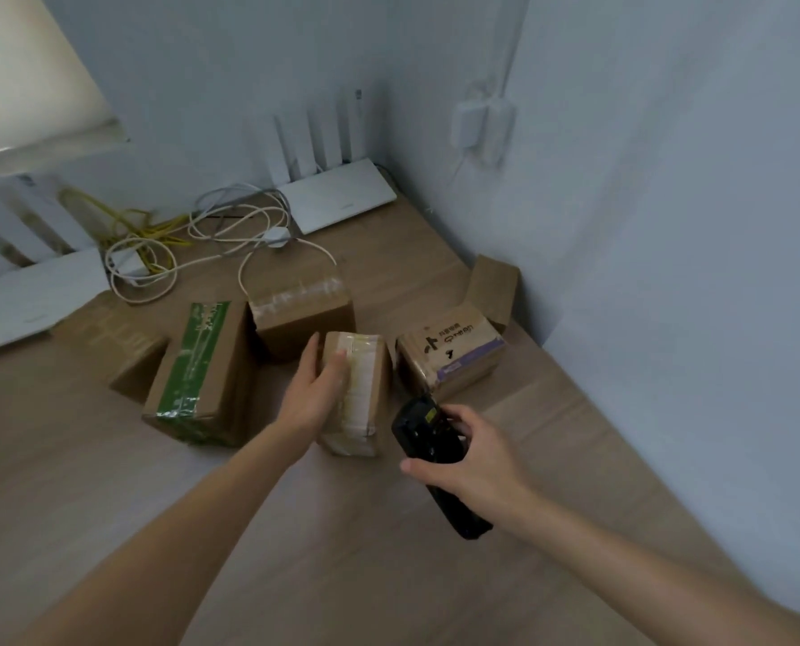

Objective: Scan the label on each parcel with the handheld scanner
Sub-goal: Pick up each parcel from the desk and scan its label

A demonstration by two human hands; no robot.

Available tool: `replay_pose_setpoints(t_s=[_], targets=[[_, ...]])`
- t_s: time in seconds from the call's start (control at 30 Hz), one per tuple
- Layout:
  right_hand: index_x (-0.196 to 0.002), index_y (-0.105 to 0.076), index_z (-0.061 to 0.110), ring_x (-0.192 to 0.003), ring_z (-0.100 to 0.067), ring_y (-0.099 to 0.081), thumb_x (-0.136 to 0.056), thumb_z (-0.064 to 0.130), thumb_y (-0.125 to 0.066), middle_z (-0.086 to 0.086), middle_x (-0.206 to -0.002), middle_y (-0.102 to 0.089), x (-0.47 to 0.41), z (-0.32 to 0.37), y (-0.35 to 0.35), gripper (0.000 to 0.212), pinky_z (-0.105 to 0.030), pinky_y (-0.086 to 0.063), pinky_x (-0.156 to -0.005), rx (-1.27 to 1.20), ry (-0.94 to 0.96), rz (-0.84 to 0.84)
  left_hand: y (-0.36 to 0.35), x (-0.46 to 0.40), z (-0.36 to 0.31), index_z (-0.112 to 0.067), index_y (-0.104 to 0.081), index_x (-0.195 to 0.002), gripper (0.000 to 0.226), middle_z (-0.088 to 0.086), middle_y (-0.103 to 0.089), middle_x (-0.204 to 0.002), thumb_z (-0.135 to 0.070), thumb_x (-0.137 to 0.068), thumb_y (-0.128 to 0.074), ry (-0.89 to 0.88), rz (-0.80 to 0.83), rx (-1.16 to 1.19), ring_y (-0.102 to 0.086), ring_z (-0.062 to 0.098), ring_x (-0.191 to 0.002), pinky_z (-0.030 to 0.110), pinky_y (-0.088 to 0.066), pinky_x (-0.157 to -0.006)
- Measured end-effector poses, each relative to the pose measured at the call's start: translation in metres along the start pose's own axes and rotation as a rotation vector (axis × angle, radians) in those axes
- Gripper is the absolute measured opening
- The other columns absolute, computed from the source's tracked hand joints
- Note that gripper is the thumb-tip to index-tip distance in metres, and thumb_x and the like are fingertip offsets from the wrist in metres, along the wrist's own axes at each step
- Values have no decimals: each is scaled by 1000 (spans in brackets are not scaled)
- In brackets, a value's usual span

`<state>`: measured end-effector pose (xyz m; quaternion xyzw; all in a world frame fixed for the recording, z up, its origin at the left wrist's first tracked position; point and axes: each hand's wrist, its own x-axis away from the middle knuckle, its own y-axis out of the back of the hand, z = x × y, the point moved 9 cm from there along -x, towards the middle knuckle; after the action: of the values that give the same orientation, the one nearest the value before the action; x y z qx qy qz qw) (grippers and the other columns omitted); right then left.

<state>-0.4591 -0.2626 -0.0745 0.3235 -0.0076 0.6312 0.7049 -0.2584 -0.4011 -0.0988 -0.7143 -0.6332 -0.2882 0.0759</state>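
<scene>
1. Centrally, the taped parcel [358, 394] stands closed on the table [552, 440], contents hidden.
2. Left hand [314, 389] lies flat-fingered against its left side.
3. Right hand [470, 452] clasps the handheld scanner [428, 454], just right of it.

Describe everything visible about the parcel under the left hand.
The small parcel is a plain brown cardboard box, longer than wide, wrapped lengthwise in clear-to-yellowish packing tape that looks wrinkled. It lies flat on the wooden surface, among the other boxes, its long side running toward the camera. The left hand rests on its left side, thumb on the top. The black scanner, held in the right hand, hovers just to its right. No label is legible.
</scene>
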Motion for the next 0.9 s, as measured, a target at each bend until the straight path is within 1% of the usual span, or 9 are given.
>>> replay_pose_setpoints(t_s=[0.2,0.3,0.37,0.47,0.57,0.67,0.73,0.83,0.9], targets=[[-134,-56,39,-112,0,-62,-60,57,-94,22,-116,-66,-9,-2,-14,85,-28,-54,-97,-29,18,20,-2,-3,7,-40,-33,-155,51,-3,-47,-151,-39,-105,-47,49,54,123,-51,19,-128,42,-44,-106],[-131,-53,40,-109,4,-60,-66,49,-95,26,-113,-63,-14,3,-21,78,-16,-49,-87,-58,33,33,-5,6,9,-40,-46,-144,38,-5,-56,-136,-37,-106,-45,40,94,109,-58,10,-107,36,-50,-83],[-131,-52,40,-103,10,-58,-68,43,-95,27,-109,-61,-17,7,-22,76,-9,-45,-80,-89,29,27,-4,11,14,-42,-51,-136,31,-3,-60,-131,-40,-105,-48,40,119,98,-61,11,-103,35,-52,-74],[-127,-50,40,-98,14,-56,-70,39,-95,29,-106,-59,-20,10,-22,73,-7,-45,-76,-92,34,15,-4,21,27,-42,-49,-138,36,-5,-62,-123,-46,-103,-51,105,154,128,-61,10,-99,34,-52,-71],[-129,-52,35,-103,7,-59,-71,37,-95,25,-111,-62,-21,10,-24,73,-12,-48,-82,-116,27,27,-11,32,37,-43,-52,-132,35,-12,-62,-110,-53,-99,-52,189,215,166,-59,6,-95,32,-49,-68],[-139,-56,25,-115,-7,-65,-70,34,-96,13,-122,-68,-19,9,-23,80,-24,-56,-92,-156,14,46,-11,37,41,-46,-52,-130,35,-11,-62,-114,-58,-97,-53,205,240,173,-59,9,-99,35,-48,-74],[-140,-56,22,-116,-9,-66,-69,34,-96,10,-125,-68,-16,12,-21,83,-29,-57,-96,-144,22,40,-6,41,41,-47,-53,-132,41,-4,-64,-121,-61,-94,-55,203,233,164,-60,13,-105,36,-48,-78],[-132,-57,25,-111,-4,-64,-71,31,-95,17,-116,-66,-8,20,-18,72,-20,-54,-88,-140,28,22,4,52,34,-46,-55,-133,45,-1,-62,-126,-56,-90,-65,155,187,169,-61,17,-108,35,-51,-74],[-132,-55,29,-108,-3,-61,-73,31,-94,20,-112,-62,0,29,-15,70,-20,-51,-88,-124,31,13,12,61,26,-47,-51,-133,48,-5,-61,-117,-48,-89,-69,106,151,164,-62,12,-97,34,-52,-68]])
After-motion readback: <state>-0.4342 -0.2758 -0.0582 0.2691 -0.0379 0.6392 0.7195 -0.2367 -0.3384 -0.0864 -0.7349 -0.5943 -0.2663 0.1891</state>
